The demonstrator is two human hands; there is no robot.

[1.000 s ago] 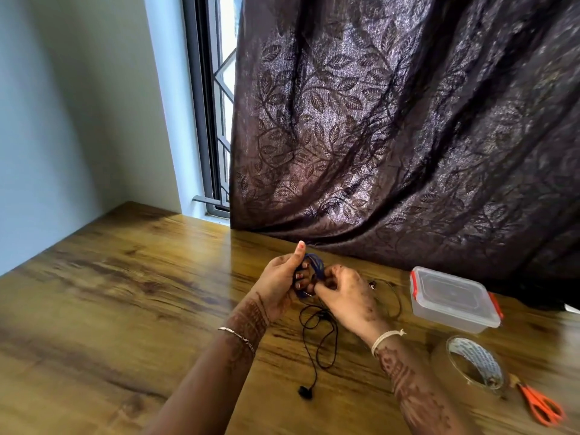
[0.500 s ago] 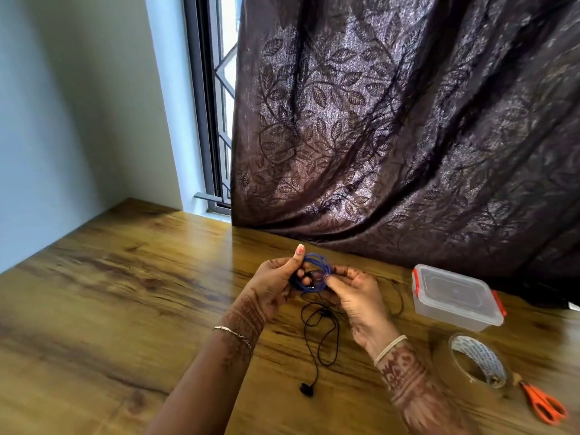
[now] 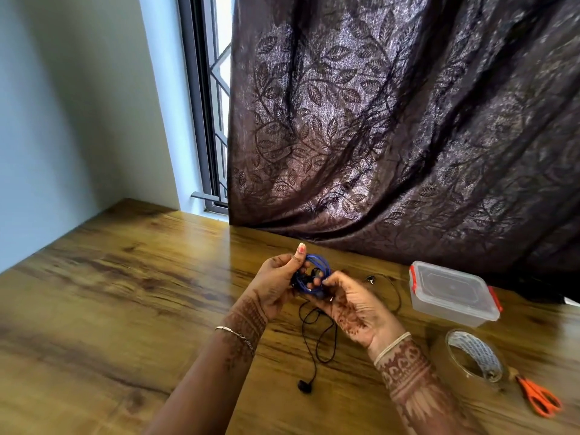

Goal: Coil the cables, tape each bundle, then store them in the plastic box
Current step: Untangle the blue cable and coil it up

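A small coil of blue cable [image 3: 317,271] is held up above the wooden table [image 3: 125,293] between both hands. My left hand [image 3: 276,285] grips its left side, thumb pointing up. My right hand [image 3: 351,306] pinches the coil's lower right side with its fingertips. A thin black earphone cable [image 3: 317,340] lies loose on the table under the hands, its earbud end toward me. The clear plastic box [image 3: 452,293] with red clips stands lidded at the right. A roll of brown tape [image 3: 470,362] lies in front of the box.
Orange-handled scissors [image 3: 539,397] lie at the right edge, next to the tape. A dark leaf-patterned curtain [image 3: 392,136] hangs down to the table's far edge behind the hands and box. A window frame and pale wall stand at the left.
My right hand has turned palm-up and slid to the lower right of the blue coil. The left hand keeps its grip; the coil looks slightly fuller.
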